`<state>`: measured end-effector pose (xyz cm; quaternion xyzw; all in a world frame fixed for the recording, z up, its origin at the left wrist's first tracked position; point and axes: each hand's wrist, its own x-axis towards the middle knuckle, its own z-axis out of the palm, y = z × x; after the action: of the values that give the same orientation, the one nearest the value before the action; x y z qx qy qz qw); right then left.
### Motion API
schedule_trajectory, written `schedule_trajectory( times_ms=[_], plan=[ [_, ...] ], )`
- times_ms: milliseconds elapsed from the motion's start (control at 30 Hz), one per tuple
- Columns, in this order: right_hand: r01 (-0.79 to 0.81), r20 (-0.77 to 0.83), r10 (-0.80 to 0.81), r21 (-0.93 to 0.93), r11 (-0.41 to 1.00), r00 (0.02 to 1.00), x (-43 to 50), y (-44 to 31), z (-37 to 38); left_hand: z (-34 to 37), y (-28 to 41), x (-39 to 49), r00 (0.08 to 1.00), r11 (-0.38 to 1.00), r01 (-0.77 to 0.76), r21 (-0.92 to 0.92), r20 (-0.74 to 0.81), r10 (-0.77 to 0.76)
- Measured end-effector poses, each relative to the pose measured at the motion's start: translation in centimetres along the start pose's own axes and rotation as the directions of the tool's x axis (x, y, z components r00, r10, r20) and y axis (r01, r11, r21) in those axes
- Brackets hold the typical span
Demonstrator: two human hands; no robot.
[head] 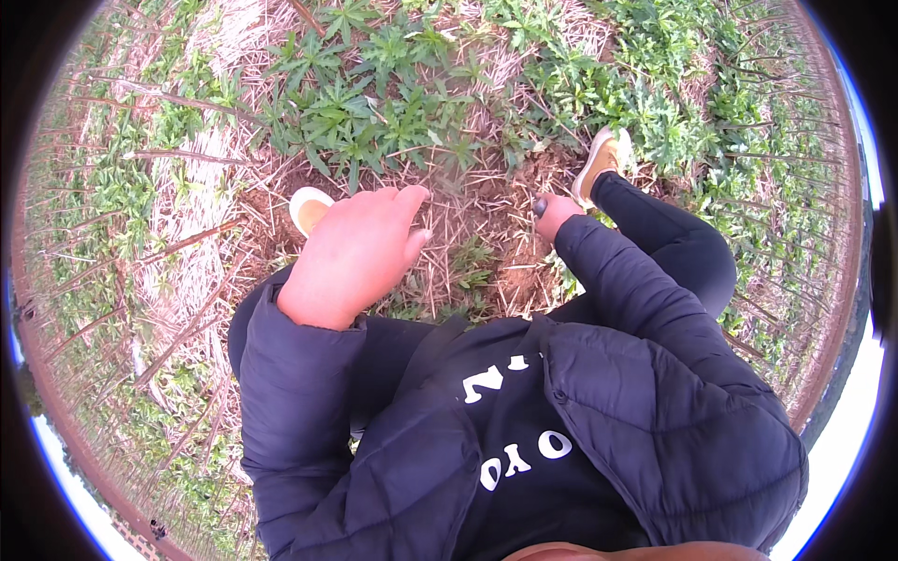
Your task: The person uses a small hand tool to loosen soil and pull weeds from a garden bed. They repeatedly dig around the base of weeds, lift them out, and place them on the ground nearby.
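My left hand (358,252) is raised over the ground in front of my left shoe, back upward. Its thumb and forefinger are apart, and nothing shows between them; the undersides of the fingers are hidden. Lower and further right, my right hand (559,214) is closed around a dark rounded handle (539,207). The rest of that tool is hard to make out against the soil. Between the hands lies bare brown soil (519,273) strewn with dry straw. Leafy green weeds (393,105) grow just beyond my left fingertips, and a small green tuft (471,263) stands between my knees.
My yellow shoes with white soles, left (309,210) and right (605,158), are planted on either side. Woody dry stalks (189,242) stick up at the left. Pale straw (203,182) and green plants (596,77) spread around.
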<state>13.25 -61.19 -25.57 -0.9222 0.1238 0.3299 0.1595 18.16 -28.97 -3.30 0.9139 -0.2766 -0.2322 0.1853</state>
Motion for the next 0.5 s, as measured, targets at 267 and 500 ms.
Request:
schedule_trajectory(
  times_ms=[267,500],
  plan=[
    [0.012,0.097,-0.01,-0.022,1.0,0.995,2.4,-1.5,-0.8,-0.5,-0.1,0.9,1.0,1.0,0.0,-0.022,0.015,0.0],
    [0.13,0.006,-0.129,-0.018,0.991,0.992,3.8,1.9,-0.4,0.3,-1.0,1.6,0.999,0.999,0.028,0.044,0.027,-0.029]
  ],
)
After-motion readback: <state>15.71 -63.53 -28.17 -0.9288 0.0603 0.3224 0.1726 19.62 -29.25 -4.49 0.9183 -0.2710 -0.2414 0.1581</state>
